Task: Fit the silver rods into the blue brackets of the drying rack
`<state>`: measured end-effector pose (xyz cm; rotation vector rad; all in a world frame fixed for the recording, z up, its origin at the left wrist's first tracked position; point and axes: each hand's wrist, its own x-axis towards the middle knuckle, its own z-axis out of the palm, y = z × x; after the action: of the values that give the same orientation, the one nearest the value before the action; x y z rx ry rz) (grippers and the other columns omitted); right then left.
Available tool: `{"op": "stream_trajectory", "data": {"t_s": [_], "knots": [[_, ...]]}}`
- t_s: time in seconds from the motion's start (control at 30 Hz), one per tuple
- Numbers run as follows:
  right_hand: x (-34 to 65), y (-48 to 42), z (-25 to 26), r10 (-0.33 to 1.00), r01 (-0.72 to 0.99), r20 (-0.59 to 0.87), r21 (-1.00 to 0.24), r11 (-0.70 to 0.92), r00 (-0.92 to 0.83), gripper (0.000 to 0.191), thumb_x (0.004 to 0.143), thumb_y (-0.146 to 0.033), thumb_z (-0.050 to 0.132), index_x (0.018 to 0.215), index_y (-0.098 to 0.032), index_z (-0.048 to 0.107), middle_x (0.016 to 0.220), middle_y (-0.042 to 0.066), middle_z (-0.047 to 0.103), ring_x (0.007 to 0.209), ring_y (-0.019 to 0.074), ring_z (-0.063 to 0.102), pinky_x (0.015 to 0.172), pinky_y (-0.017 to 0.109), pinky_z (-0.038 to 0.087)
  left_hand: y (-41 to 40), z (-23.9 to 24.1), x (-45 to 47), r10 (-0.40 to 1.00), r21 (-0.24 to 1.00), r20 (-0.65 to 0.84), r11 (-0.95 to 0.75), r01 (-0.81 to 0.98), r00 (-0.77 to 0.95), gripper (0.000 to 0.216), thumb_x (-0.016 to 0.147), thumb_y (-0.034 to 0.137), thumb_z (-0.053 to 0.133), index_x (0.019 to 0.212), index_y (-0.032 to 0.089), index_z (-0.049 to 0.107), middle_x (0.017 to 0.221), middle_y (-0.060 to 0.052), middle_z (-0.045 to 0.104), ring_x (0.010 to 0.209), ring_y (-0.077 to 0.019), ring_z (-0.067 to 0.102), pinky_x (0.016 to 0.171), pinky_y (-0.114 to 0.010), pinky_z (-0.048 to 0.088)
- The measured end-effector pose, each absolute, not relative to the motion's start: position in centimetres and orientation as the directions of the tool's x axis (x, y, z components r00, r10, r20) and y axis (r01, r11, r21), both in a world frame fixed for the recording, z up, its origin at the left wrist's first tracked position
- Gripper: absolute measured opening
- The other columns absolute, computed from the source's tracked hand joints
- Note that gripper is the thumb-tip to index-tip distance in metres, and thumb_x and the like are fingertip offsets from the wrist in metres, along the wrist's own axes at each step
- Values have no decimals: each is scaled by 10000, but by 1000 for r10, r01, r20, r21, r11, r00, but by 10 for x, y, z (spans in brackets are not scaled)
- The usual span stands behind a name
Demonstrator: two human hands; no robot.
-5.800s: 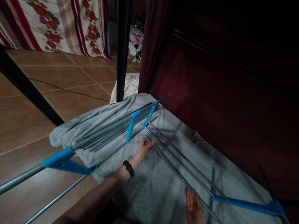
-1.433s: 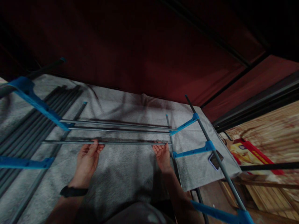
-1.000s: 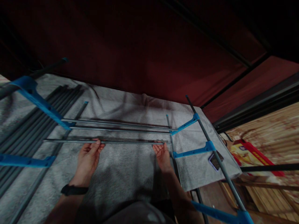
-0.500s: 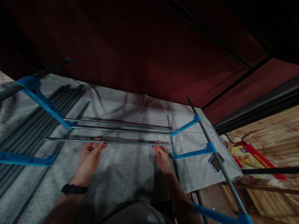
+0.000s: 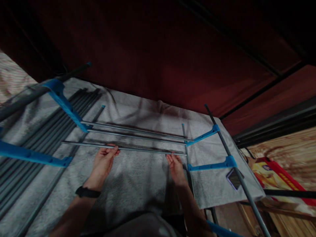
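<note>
My left hand [image 5: 105, 164] pinches a thin grey metal rod [image 5: 143, 150] left of its middle, thumb on top. Close to the rod's right end, my right hand [image 5: 176, 168] grips it between its fingertips. The rod is level, apart from the blue brackets. Behind it, two similar rods [image 5: 138, 135] span between a blue plastic bracket [image 5: 66, 107] on the left and another blue bracket [image 5: 202, 135] on the right. Nearer me are a lower left bracket [image 5: 37, 157] and a lower right bracket [image 5: 209, 165]. These brackets join grey upright tubes [image 5: 224, 141].
Several grey tubes [image 5: 49, 141] lie side by side at the left on a grey cloth [image 5: 138, 184]. A phone [image 5: 234, 179] rests near the right tube. A red and yellow package [image 5: 276, 174] is beyond the cloth's right edge. Dark red fabric [image 5: 148, 65] hangs behind.
My view has turned slightly left, so everything sits farther right in the picture. Both hands keep hold of the same rod, which has barely moved relative to the brackets.
</note>
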<state>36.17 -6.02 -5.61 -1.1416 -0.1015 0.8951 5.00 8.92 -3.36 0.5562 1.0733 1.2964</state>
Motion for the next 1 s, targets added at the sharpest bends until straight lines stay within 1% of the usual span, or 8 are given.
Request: {"op": "stream_trajectory", "data": {"t_s": [0.13, 0.23, 0.33, 0.5, 0.63, 0.77, 0.87, 1.0], "knots": [[362, -62, -58, 646, -550, -345, -824, 139, 681, 372, 790, -398, 1030, 808, -292, 675, 863, -42, 789, 930, 179, 807, 1066, 364, 654, 86, -30, 52, 940, 825, -329, 241, -511, -88, 441, 642, 411, 1110, 842, 237, 757, 720, 32, 715, 680, -151, 688, 687, -286, 582], [364, -65, -60, 623, -550, -348, -819, 161, 701, 403, 731, -401, 1058, 809, -287, 679, 847, -52, 788, 882, 165, 802, 997, 336, 676, 82, -26, 53, 948, 814, -306, 212, -541, -89, 493, 617, 483, 1118, 829, 224, 755, 767, 9, 740, 692, -147, 687, 687, -285, 560], [368, -66, -63, 619, -521, -334, -841, 146, 711, 405, 727, -432, 1045, 828, -280, 683, 881, -49, 804, 888, 159, 807, 1007, 338, 679, 78, -25, 54, 959, 827, -271, 190, -529, -80, 554, 579, 567, 1119, 830, 224, 764, 780, -10, 745, 701, -150, 679, 714, -300, 554], [375, -70, -67, 669, -467, -301, -881, 78, 680, 341, 788, -442, 1001, 872, -279, 714, 918, -43, 818, 938, 158, 817, 1098, 359, 656, 74, -29, 53, 977, 886, -208, 172, -431, -38, 513, 684, 632, 1042, 937, 268, 783, 788, -6, 733, 741, -208, 698, 743, -366, 549], [378, -73, -68, 661, -477, -323, -877, 61, 677, 265, 789, -371, 980, 896, -273, 759, 1004, -19, 839, 991, 164, 821, 1098, 348, 655, 74, -34, 56, 991, 936, -124, 131, -326, 44, 534, 740, 716, 970, 870, 271, 704, 743, -3, 700, 744, -228, 696, 753, -393, 559], [384, -73, -72, 669, -460, -299, -885, 72, 680, 231, 799, -376, 965, 903, -287, 778, 1003, -23, 839, 988, 172, 822, 1111, 379, 663, 73, -41, 64, 994, 964, -60, 81, -254, 91, 607, 780, 810, 899, 853, 261, 650, 809, -17, 722, 732, -202, 664, 755, -393, 583], [387, -74, -76, 669, -453, -296, -889, 67, 681, 238, 805, -397, 962, 844, -293, 752, 967, -21, 830, 968, 178, 821, 1091, 393, 678, 68, -46, 69, 995, 988, -27, 41, -147, 93, 547, 861, 780, 837, 877, 254, 689, 833, -35, 737, 748, -213, 664, 749, -394, 582], [388, -76, -77, 663, -460, -305, -885, 68, 684, 210, 825, -379, 956, 852, -297, 764, 984, -24, 831, 992, 165, 818, 1083, 361, 675, 62, -48, 70, 991, 994, 37, -50, 96, 131, 386, 966, 613, 772, 820, 260, 713, 762, -32, 695, 768, -240, 674, 783, -405, 577]]}}
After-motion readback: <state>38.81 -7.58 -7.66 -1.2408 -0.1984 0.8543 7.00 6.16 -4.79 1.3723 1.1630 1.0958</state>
